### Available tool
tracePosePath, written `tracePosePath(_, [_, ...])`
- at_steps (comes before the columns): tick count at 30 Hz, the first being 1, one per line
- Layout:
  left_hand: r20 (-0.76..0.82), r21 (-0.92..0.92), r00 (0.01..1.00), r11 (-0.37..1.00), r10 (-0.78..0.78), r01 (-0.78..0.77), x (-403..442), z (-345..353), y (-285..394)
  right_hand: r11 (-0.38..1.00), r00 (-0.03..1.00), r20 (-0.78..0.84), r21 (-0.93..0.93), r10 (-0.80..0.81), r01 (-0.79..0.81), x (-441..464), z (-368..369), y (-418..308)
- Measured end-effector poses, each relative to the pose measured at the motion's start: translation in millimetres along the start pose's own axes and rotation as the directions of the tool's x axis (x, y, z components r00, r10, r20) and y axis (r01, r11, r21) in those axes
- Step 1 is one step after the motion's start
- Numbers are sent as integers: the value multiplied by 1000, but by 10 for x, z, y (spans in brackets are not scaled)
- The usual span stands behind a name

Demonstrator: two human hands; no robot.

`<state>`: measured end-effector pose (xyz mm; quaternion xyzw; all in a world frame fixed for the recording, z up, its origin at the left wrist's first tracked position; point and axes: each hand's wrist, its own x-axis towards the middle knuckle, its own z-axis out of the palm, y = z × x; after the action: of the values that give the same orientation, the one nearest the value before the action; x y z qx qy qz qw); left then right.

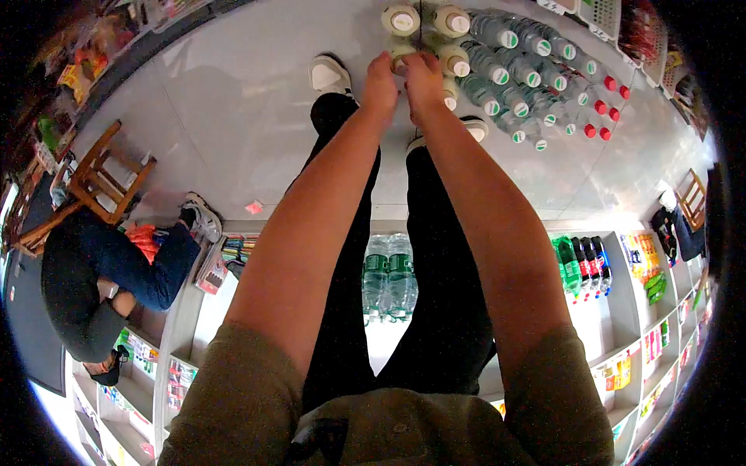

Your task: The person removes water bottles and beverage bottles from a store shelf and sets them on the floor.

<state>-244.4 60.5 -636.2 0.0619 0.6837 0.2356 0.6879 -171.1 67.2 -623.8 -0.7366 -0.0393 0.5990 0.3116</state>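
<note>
Both of my arms stretch forward to a group of pale bottles with white caps (402,21) on the grey floor. My left hand (380,84) and my right hand (423,81) nearly meet at one pale bottle (401,54), with their fingers curled around its top. The hands partly hide this bottle. Just right of my right hand stands another white-capped bottle (454,62). Rows of clear bottles with white and green caps (497,73) stand further right, and red-capped bottles (600,107) are at the far end of them.
Shelves with green bottles (568,264) and dark bottles (595,262) are at the lower right. Large water bottles (388,272) show between my legs. A crouching person (93,264) is at the left beside a wooden chair (109,179). White baskets (600,15) are at the upper right.
</note>
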Motion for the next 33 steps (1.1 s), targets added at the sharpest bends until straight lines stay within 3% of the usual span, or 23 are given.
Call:
tracePosePath(3, [-45, -51, 999, 999, 16, -19, -310, 64, 30, 999, 999, -9, -4, -41, 40, -307, -56, -49])
tracePosePath(5, [127, -35, 991, 999, 39, -35, -389, 13, -67, 989, 989, 31, -20, -144, 145, -489, -86, -52])
tracePosePath(6, [53, -63, 998, 997, -34, 37, -894, 166, 297, 986, 985, 38, -15, -168, 169, -684, -97, -198])
tracePosePath(8, [75, -119, 996, 991, -57, 65, -1284, 222, 420, 995, 998, 56, 97, 7, -13, -998, -142, -377])
tracePosePath(12, [126, -151, 988, 982, -95, 113, -1866, 288, 691, 995, 996, 91, 98, 15, -24, -1537, -263, -719])
tracePosePath(15, [153, -95, 988, 995, -1, 16, -2344, 340, 879, 994, 985, 147, 77, -88, 77, -1944, -376, -1000])
tracePosePath(19, [151, -81, 988, 996, -21, 34, -3017, 487, 1283, 997, 981, 181, 22, -73, 71, -2539, -486, -1553])
tracePosePath(22, [224, -31, 967, 993, 118, -114, -3392, 538, 1509, 983, 971, 150, 25, -183, 182, -3009, -576, -1940])
tracePosePath(24, [284, 6, 948, 988, 145, -153, -3689, 570, 1694, 969, 940, 235, 81, -247, 234, -3307, -667, -2199])
tracePosePath(25, [312, -1, 938, 987, 153, -161, -3729, 567, 1749, 979, 952, 228, 38, -205, 202, -3387, -696, -2306])
tracePosePath(27, [388, -57, 892, 972, 231, -227, -3958, 579, 1902, 969, 942, 275, 205, -192, 138, -3608, -759, -2483])
tracePosePath(30, [354, 48, 916, 975, 187, -218, -4311, 656, 2202, 949, 929, 298, 286, -218, 131, -3893, -779, -2803])
tracePosePath(33, [419, 49, 881, 963, 220, -264, -4471, 711, 2499, 959, 912, 339, 238, -229, 152, -4259, -782, -3204])
